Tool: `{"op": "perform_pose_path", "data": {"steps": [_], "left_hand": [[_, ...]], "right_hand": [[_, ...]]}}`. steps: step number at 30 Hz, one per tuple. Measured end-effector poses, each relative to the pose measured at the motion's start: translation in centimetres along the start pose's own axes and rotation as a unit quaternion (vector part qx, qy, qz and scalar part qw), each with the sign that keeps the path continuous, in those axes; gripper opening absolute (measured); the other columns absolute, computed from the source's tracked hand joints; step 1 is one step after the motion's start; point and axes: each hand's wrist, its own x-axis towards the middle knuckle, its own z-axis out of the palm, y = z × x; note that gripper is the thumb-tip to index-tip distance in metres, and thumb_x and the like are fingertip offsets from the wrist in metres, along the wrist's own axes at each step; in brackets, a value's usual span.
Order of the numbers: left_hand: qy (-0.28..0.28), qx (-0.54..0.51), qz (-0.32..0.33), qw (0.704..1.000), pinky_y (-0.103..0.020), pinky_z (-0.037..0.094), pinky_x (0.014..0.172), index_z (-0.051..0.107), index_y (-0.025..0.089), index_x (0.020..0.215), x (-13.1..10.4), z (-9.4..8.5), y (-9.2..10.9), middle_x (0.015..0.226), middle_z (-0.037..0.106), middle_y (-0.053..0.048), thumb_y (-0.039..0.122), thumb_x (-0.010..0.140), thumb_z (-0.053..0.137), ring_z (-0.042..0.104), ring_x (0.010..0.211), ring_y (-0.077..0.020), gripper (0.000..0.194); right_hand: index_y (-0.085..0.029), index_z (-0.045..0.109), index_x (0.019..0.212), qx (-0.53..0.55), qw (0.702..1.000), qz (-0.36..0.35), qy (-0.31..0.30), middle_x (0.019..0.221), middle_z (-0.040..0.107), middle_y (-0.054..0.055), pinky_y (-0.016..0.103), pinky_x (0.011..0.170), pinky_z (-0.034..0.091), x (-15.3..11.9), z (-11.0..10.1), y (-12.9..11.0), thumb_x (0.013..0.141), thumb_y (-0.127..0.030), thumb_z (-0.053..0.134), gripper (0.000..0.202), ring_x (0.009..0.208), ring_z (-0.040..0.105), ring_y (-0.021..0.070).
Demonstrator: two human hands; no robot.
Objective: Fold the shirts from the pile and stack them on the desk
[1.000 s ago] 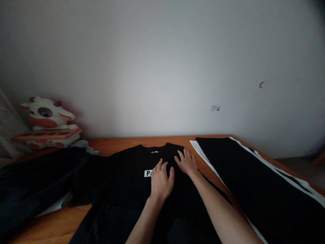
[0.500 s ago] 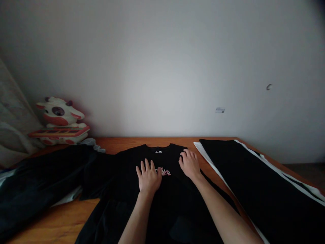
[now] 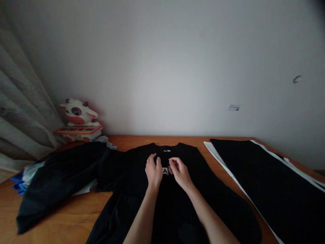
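Note:
A black long-sleeved shirt (image 3: 175, 203) lies spread out, collar toward the wall, with a small light print (image 3: 165, 170) on its chest. My left hand (image 3: 153, 171) is over the chest, just left of the print, fingers bent a little and apart, holding nothing. To the right of the print is my right hand (image 3: 180, 173), its thumb and forefinger pressed together. Whatever sits between those fingertips, if anything, is too small to make out. My hands cover part of the print.
A heap of dark clothing (image 3: 66, 173) lies at the left of the wooden table (image 3: 63, 217). Flat black and white garments (image 3: 256, 179) are stacked at the right. A cow toy with a keyboard (image 3: 78, 120) stands at the back left, near a curtain (image 3: 22, 101).
My right hand has moved left from the shirt's shoulder to the print, and its fingers have closed in a pinch. My left hand has lifted from lying flat and turned. The view has shifted left.

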Motion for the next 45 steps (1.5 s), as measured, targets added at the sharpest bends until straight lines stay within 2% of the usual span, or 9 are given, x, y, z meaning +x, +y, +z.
{"op": "perform_pose_path", "data": {"steps": [5,7,10,11,15,18,26,33,45], "left_hand": [[0.013,-0.253,-0.067,0.965,-0.042,0.055,0.092,0.066,0.021,0.101,2.2,-2.9,1.6,0.114,0.069,-0.014,0.056,0.09,0.035,0.069,0.106,-0.0243,0.048],[0.052,-0.448,-0.09,0.888,-0.037,0.057,0.082,0.064,0.019,0.099,3.1,-5.2,2.7,0.105,0.069,-0.013,0.061,0.09,0.026,0.07,0.096,-0.0205,0.058],[0.117,-0.685,-0.091,0.714,-0.03,0.056,0.068,0.063,0.017,0.1,4.2,-8.6,4.1,0.092,0.068,-0.009,0.069,0.087,0.024,0.068,0.081,-0.0169,0.066],[0.126,-0.7,-0.08,0.698,-0.029,0.056,0.065,0.063,0.017,0.099,4.5,-9.6,4.4,0.089,0.067,-0.009,0.071,0.087,0.022,0.067,0.078,-0.0164,0.068],[0.158,-0.593,-0.054,0.787,-0.025,0.052,0.06,0.062,0.02,0.083,5.3,-12.1,4.4,0.081,0.066,-0.007,0.058,0.092,0.004,0.066,0.071,-0.0143,0.07],[0.169,-0.54,-0.07,0.822,-0.024,0.05,0.058,0.06,0.021,0.072,5.8,-12.7,3.7,0.074,0.064,-0.006,0.044,0.093,0.015,0.065,0.068,-0.0138,0.055],[0.128,-0.529,-0.131,0.828,-0.025,0.054,0.062,0.062,0.021,0.079,6.0,-10.6,2.9,0.087,0.068,-0.007,0.021,0.081,0.035,0.067,0.078,-0.0145,0.027],[0.025,-0.509,-0.285,0.812,-0.025,0.058,0.058,0.064,0.014,0.089,4.6,-6.5,2.5,0.082,0.065,-0.01,0.01,0.076,0.043,0.067,0.072,-0.0161,0.025],[-0.009,-0.498,-0.334,0.801,-0.026,0.059,0.065,0.059,0.018,0.092,2.2,-2.8,2.0,0.102,0.067,-0.012,0.022,0.084,0.047,0.07,0.082,-0.0154,0.016]], "right_hand": [[-0.02,0.068,0.095,0.002,0.999,0.005,0.04,0.066,0.059,0.0,0.027,0.053,0.045,0.5,-1.5,0.7,0.086,-0.068,0.058,0.05,0.06,0.057,0.0176],[-0.02,0.068,0.095,0.004,0.999,0.006,0.036,0.066,0.058,0.0,0.027,0.053,0.045,0.6,-1.5,0.7,0.085,-0.07,0.058,0.052,0.06,0.057,0.0177],[-0.021,0.067,0.094,0.019,1.0,0.007,0.009,0.067,0.06,0.0,0.029,0.055,0.049,0.3,-1.3,0.3,0.083,-0.071,0.059,0.052,0.061,0.06,0.0192],[-0.021,0.067,0.094,0.022,1.0,0.009,0.0,0.067,0.062,0.001,0.029,0.055,0.051,0.2,-1.2,0.1,0.084,-0.071,0.059,0.052,0.061,0.062,0.0195],[-0.021,0.067,0.092,0.013,1.0,0.006,-0.018,0.069,0.065,0.002,0.03,0.058,0.053,-0.2,-1.2,-0.3,0.084,-0.07,0.059,0.051,0.062,0.065,0.02],[-0.021,0.067,0.092,0.003,1.0,0.003,-0.02,0.071,0.067,0.003,0.031,0.058,0.055,-0.2,-1.3,-0.5,0.083,-0.072,0.059,0.052,0.062,0.066,0.0203],[-0.021,0.066,0.093,0.001,1.0,-0.006,-0.029,0.073,0.069,0.004,0.031,0.06,0.055,-0.1,-1.4,0.0,0.085,-0.069,0.059,0.05,0.064,0.067,0.0202],[-0.02,0.066,0.094,0.02,0.999,-0.004,-0.032,0.075,0.069,0.004,0.032,0.061,0.056,0.0,-1.2,0.5,0.086,-0.068,0.06,0.049,0.064,0.067,0.02],[-0.022,0.067,0.092,-0.018,0.999,-0.017,-0.028,0.07,0.068,0.002,0.03,0.058,0.052,-0.1,-1.4,-0.1,0.088,-0.063,0.057,0.042,0.061,0.065,0.0198]]}}
